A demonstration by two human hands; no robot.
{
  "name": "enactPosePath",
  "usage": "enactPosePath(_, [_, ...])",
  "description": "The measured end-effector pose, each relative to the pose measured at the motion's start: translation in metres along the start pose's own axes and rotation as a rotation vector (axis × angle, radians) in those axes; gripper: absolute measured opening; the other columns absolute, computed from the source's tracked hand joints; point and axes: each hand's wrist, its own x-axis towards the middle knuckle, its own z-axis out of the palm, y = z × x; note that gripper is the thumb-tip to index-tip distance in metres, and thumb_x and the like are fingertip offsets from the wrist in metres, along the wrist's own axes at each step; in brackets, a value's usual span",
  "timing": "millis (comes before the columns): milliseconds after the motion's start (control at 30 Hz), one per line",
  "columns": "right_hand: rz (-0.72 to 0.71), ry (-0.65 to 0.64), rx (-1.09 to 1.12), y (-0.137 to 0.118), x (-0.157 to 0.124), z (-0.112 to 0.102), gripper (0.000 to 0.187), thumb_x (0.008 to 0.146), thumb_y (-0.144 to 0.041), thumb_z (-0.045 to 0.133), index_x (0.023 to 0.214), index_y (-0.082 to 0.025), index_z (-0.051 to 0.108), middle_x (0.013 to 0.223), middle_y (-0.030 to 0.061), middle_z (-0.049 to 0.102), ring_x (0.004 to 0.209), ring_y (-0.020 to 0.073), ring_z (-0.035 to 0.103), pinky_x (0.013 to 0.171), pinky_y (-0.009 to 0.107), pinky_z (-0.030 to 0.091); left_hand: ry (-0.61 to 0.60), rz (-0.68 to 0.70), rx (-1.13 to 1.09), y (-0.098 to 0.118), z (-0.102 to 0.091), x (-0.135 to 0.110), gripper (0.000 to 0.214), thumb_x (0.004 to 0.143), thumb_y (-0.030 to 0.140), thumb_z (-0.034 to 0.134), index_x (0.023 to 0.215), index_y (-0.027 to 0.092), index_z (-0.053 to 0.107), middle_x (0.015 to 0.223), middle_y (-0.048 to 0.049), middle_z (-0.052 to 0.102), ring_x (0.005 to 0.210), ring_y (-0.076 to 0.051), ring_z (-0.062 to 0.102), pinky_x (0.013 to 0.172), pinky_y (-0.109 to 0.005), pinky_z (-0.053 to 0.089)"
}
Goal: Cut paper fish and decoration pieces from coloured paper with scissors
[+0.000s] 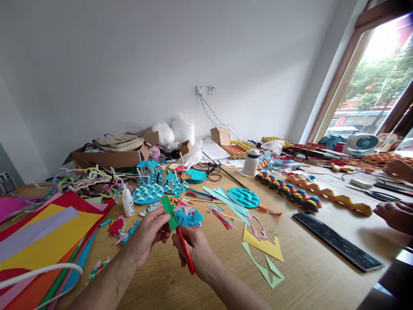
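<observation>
Between the fingertips of my left hand [151, 232] is a green paper strip [168, 212], tilted upright above the wooden table. My right hand [198, 252] grips red-handled scissors [185, 250], and their blades meet the lower end of the strip. How far the blades are apart is hard to see. Just beyond my hands lie blue paper cut-outs [190, 217] and thin coloured paper strips [224, 216]. A white glue bottle [128, 203] stands to the left of them, near a light-blue egg-tray disc [148, 193].
Stacked coloured paper [41, 232] covers the table's left side. Paper offcuts [263, 243] and a black flat slab [337, 241] lie to the right. Painted egg-carton strips [287, 191] and a white jar [251, 162] stand farther back. Another person's hand [393, 215] is at the right edge.
</observation>
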Motion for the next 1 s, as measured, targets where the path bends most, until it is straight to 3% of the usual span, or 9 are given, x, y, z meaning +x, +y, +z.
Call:
enactPosePath(300, [0.042,-0.007,0.03,-0.008,-0.002,0.0,0.029,0.08,-0.037,0.042,0.062,-0.015,0.047,0.045,-0.0058,0.038,0.037,0.005,0.037,0.035,0.014,0.034,-0.005,-0.005,0.033,-0.001,-0.003,0.0,0.016,0.07,0.028,0.06,0.062,0.017,0.054,0.049,0.0055,0.052,0.044,-0.007,0.043,0.044,-0.018,0.032])
enactPosePath(700, [-0.008,0.031,-0.016,0.0,0.0,0.004,0.042,0.08,-0.051,0.042,0.056,-0.016,0.044,0.044,-0.0051,0.035,0.04,0.0051,0.034,0.037,0.016,0.025,0.014,-0.036,-0.011,0.0,-0.002,-0.001,0.016,0.065,0.027,0.064,0.06,0.017,0.054,0.048,0.0061,0.052,0.042,-0.006,0.043,0.042,-0.017,0.033])
enactPosePath(1000, [-0.034,0.045,0.006,0.002,-0.001,0.003,0.036,0.081,-0.044,0.043,0.058,-0.015,0.045,0.046,-0.005,0.036,0.041,0.005,0.033,0.038,0.016,0.026,-0.026,-0.046,-0.019,0.001,0.0,-0.003,0.016,0.067,0.027,0.063,0.059,0.016,0.054,0.048,0.0056,0.051,0.043,-0.006,0.041,0.042,-0.017,0.032])
